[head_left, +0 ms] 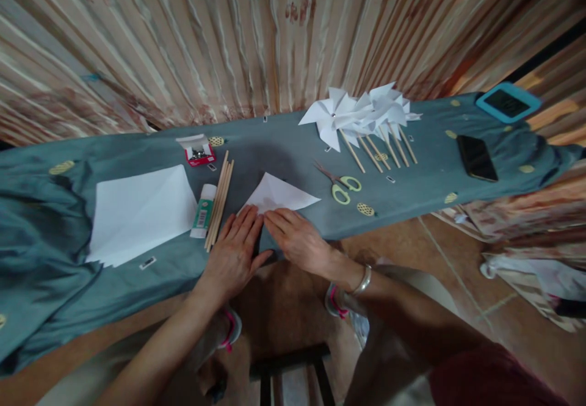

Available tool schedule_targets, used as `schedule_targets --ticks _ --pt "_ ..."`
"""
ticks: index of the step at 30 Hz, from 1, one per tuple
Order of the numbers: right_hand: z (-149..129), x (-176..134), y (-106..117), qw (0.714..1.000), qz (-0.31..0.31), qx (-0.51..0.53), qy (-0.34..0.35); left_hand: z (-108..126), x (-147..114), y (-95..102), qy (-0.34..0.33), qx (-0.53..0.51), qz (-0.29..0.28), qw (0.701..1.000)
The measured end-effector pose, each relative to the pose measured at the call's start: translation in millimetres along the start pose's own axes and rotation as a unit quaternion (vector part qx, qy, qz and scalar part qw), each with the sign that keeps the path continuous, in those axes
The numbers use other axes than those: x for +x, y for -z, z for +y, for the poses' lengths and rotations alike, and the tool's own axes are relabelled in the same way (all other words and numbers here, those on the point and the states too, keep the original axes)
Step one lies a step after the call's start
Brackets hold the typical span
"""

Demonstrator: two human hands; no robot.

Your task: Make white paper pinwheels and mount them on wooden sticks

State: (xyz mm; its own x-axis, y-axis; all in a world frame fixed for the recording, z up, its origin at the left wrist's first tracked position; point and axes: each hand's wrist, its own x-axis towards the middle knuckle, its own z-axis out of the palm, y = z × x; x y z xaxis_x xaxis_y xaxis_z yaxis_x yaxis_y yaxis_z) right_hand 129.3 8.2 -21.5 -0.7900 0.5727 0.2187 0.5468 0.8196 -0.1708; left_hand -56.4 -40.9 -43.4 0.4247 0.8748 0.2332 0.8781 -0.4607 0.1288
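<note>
A white sheet of paper [280, 192], folded into a triangle, lies on the cloth-covered table in front of me. My left hand [235, 253] rests flat on its near left edge, fingers stretched out. On the near edge beside it lies my right hand [297, 238], its fingers extended and pressing down on the paper. Left of my hands are several thin wooden sticks [220, 201] and a glue stick [204, 210]. To the right lies a pair of scissors [339, 185] with green handles, blades apart.
A stack of white paper [141, 213] lies at the left, with an open red box of metal pins [200, 151] behind it. Several paper pinwheels [361, 113] on sticks lie at the back right. Farther right are a phone [477, 158] and a blue-framed timer [508, 102].
</note>
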Motion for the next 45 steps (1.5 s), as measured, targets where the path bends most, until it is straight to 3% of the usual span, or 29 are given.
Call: schedule_targets --ticks 5,12,15,21,29,45 --pt "-2.7 4.3 -2.4 1.0 0.011 -0.02 -0.015 -0.9 1.1 -0.7 -0.007 0.009 0.011 1.0" --pt "41.9 -41.8 8.6 0.994 0.057 -0.049 -0.085 2.2 1.1 3.8 -0.002 0.021 -0.006 1.0" --pt "47.8 -49.0 9.3 0.99 0.066 -0.074 -0.104 4.4 1.7 6.7 0.001 0.03 -0.009 1.0" --pt "34.4 -34.7 11.9 0.985 0.021 -0.109 -0.133 18.3 10.7 7.5 -0.008 0.018 -0.022 1.0" --pt "2.9 -11.1 8.5 0.993 -0.029 -0.047 -0.103 34.0 21.6 -7.9 -0.013 -0.036 -0.047 0.998" --pt "32.8 -31.6 25.8 0.982 -0.049 -0.07 -0.169 -2.2 -33.7 10.5 0.008 0.014 -0.008 1.0"
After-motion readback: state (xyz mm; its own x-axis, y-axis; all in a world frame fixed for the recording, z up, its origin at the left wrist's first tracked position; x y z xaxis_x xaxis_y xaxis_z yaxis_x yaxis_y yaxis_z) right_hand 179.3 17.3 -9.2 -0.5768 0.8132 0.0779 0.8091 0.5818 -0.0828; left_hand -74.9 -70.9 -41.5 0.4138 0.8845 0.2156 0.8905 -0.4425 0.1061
